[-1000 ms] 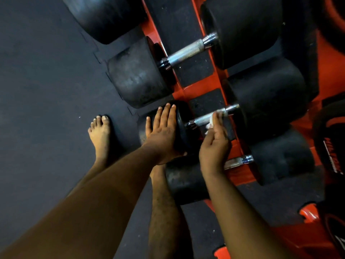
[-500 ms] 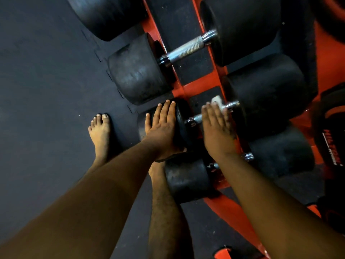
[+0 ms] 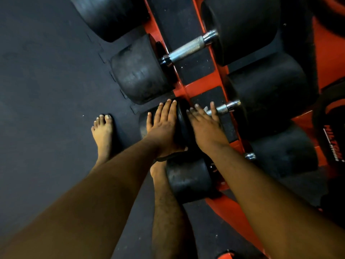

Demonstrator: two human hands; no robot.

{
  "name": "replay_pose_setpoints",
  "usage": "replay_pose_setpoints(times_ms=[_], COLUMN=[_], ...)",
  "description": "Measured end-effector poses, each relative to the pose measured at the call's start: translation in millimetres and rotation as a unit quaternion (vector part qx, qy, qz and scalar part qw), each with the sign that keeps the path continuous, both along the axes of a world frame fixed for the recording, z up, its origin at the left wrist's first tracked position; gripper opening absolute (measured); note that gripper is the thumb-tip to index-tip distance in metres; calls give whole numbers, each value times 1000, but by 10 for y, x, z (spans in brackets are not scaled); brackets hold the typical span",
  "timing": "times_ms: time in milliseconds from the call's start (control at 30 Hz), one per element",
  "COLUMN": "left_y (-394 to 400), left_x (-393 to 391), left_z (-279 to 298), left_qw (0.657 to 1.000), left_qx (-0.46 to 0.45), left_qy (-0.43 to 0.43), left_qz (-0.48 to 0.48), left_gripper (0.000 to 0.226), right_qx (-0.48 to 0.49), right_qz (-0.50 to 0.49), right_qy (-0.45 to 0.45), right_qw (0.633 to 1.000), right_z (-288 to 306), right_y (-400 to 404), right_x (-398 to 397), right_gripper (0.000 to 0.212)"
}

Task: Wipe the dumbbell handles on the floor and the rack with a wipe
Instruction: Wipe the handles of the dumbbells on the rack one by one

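Bracing the dumbbell's near weight [image 3: 179, 124], the left hand [image 3: 162, 126] lies flat; the right hand [image 3: 203, 126] presses a wipe [image 3: 205, 109] along the handle [image 3: 222, 108], which runs rightward.

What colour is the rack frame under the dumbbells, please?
Orange-red, seen in the head view: rack frame.

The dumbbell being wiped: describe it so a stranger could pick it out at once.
Start at the orange metal rack holding black rubber-headed dumbbells. Below the fully bare knurled steel handle lies the next dumbbell. Only this one has a left hand on its near head and a right hand covering its handle.
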State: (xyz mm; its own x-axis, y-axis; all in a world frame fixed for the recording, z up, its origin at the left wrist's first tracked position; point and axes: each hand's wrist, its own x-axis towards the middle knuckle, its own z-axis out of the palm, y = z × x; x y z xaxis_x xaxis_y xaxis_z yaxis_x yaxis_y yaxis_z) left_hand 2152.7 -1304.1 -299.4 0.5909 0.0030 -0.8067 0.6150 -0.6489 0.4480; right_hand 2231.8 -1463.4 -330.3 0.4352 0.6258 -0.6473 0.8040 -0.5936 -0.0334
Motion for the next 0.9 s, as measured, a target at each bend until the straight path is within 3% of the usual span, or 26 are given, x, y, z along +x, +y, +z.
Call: replay_pose_setpoints(times_ms=[133, 200, 333, 400, 500, 567, 733, 900], left_y=[-2, -10, -15, -19, -17, -26, -25, -25], left_x=[7, -7, -14, -8, -9, -3, -7, -12], left_z=[-5, -13, -38, -36, -42, -38, -30, -30], left_qw=[1000, 1000, 1000, 1000, 1000, 1000, 1000, 1000], left_qx=[-2, 1, 8, 14, 9, 8, 15, 18], left_qy=[3, 0, -4, -5, 0, -1, -4, -4], left_qz=[3, 4, 3, 3, 1, 0, 10, 9], left_gripper=[151, 151, 152, 153, 153, 153, 153, 153], right_qx=[30, 44, 31, 52, 88, 84, 46, 69], right_qz=[11, 7, -93, -77, 24, 50, -53, 40], right_qy=[14, -48, -155, -119, -24, -28, -127, -69], right_qw=[999, 998, 983, 989, 996, 995, 989, 994], right_z=[46, 117, 103, 31, -75, -99, 71, -18], right_y=[-135, -369, -413, -294, -185, -223, -346, -277], right_x=[-18, 18, 30, -39, 7, 152, 33, -179], right_gripper=[68, 71, 70, 66, 59, 64, 59, 62])
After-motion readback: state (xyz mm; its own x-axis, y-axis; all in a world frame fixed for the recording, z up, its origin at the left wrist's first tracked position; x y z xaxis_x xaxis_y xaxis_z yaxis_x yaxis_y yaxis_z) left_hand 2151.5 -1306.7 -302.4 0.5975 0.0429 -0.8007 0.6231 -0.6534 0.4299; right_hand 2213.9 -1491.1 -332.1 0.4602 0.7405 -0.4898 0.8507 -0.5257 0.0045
